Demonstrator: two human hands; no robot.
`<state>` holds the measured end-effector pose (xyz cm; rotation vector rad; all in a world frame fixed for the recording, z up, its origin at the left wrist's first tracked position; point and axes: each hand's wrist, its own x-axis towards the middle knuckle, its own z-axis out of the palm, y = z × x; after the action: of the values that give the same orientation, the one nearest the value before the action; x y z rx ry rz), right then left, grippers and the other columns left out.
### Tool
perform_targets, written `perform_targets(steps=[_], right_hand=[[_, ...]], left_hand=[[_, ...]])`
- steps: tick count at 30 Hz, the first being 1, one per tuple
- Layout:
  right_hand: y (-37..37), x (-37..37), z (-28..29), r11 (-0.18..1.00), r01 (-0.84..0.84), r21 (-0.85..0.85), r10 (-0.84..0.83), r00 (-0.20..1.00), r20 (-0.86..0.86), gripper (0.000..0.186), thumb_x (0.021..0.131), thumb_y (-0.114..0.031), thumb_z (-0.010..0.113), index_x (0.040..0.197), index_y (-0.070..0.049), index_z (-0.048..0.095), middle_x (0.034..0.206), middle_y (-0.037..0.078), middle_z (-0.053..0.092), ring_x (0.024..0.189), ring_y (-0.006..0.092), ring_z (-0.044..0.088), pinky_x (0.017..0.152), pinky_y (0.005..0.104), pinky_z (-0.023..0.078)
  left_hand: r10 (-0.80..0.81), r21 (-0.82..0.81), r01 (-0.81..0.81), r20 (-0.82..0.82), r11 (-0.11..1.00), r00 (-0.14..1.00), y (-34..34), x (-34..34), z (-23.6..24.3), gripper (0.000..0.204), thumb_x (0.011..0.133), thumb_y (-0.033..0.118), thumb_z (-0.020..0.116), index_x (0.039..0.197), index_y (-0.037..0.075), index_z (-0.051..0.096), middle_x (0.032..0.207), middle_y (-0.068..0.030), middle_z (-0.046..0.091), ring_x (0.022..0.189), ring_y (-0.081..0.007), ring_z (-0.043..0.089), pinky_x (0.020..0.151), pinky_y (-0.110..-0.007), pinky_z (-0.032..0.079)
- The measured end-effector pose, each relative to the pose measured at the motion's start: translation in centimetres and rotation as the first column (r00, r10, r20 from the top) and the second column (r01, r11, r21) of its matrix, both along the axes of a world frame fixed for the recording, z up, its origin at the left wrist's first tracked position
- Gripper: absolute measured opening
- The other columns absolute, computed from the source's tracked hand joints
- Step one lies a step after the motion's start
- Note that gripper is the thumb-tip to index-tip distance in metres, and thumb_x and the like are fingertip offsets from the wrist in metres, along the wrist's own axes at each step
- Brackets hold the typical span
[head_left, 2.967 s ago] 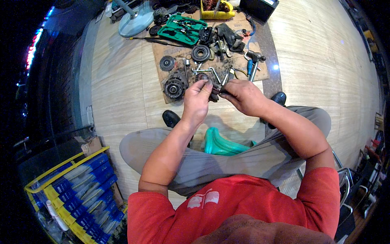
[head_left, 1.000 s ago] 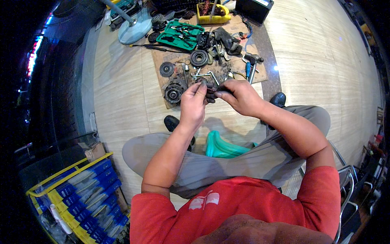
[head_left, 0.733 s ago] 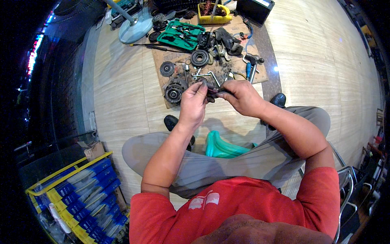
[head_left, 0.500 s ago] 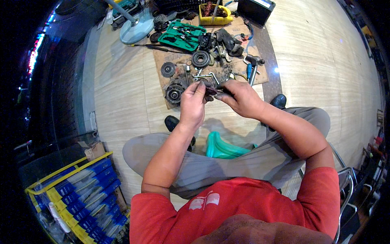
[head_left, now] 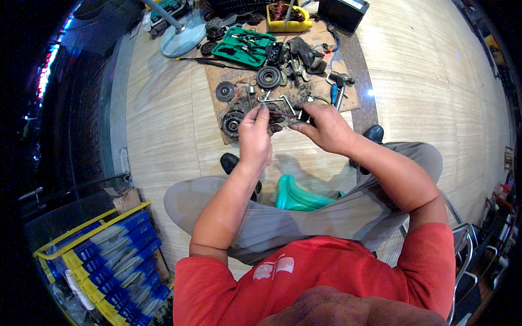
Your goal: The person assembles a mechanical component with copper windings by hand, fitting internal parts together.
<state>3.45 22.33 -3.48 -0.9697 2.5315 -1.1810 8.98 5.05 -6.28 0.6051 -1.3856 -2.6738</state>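
Above the near edge of a dirty cardboard sheet [head_left: 315,98], both hands meet at a small, dark, grimy part [head_left: 279,116]. My left hand [head_left: 255,136] pinches its left end, thumb on top and blackened fingers curled beneath. At the other end, my right hand [head_left: 326,127] is closed with thumb and forefinger around something thin and dark; its kind is too small to make out. Just left of my left hand lies a round, greasy machine part [head_left: 232,125]. Beyond the hands are a bent metal wrench [head_left: 283,101], a black pulley [head_left: 268,78] and a smaller grooved disc [head_left: 225,92].
A green tool case [head_left: 244,48] lies open on the cardboard. Farther right is a hammer [head_left: 342,80]. Behind stand a yellow container [head_left: 288,26] and a black box [head_left: 342,15]. Green moulded plastic [head_left: 296,195] shows between my legs; a yellow-and-blue rack [head_left: 109,261] stands lower left.
My left hand has shifted slightly left and down, and the dark part between the hands is turned to show a thinner side. My right hand has moved a little, its fingers still closed.
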Motion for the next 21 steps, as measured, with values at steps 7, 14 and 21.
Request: perform_targets(steps=[7, 14, 21], right_hand=[[0.5, 0.3, -0.8, 1.0, 0.008, 0.028, -0.005, 0.994, -0.11, 0.027, 0.082, -0.022, 0.067, 0.092, 0.0, 0.055, 0.085, 0.02, 0.059, 0.082, 0.0412, 0.058, 0.07, 0.0485, 0.047], [0.4, 0.4, -0.1, 0.999, -0.01, 0.044, 0.019, 0.979, -0.201, 0.021, 0.083, -0.02, 0.065, 0.087, -0.002, 0.055, 0.08, 0.017, 0.058, 0.076, 0.0377, 0.059, 0.064, 0.0463, 0.048], [0.4, 0.3, -1.2, 0.996, -0.062, 0.062, 0.073, 0.98, -0.185, 0.02, 0.086, -0.021, 0.062, 0.086, -0.003, 0.055, 0.077, 0.017, 0.057, 0.076, 0.0376, 0.059, 0.064, 0.0469, 0.048]], left_hand=[[0.027, 0.047, -0.03, 0.053, 0.998, 0.998, -0.6, -0.1, -0.3, 0.021, 0.099, 0.02, 0.048, 0.097, 0.002, 0.059, 0.09, -0.0076, 0.066, 0.079, -0.0164, 0.065, 0.071, -0.031, 0.055], [-0.021, 0.057, 0.017, 0.07, 0.998, 0.997, -0.3, 0.1, -0.4, 0.021, 0.099, 0.023, 0.05, 0.096, 0.005, 0.06, 0.086, -0.0055, 0.066, 0.073, -0.0136, 0.063, 0.063, -0.027, 0.051], [-0.056, 0.012, 0.057, -0.008, 0.998, 0.998, 0.0, 0.0, 0.2, 0.021, 0.098, 0.022, 0.051, 0.094, 0.004, 0.061, 0.085, -0.0046, 0.066, 0.073, -0.0128, 0.063, 0.064, -0.027, 0.051]])
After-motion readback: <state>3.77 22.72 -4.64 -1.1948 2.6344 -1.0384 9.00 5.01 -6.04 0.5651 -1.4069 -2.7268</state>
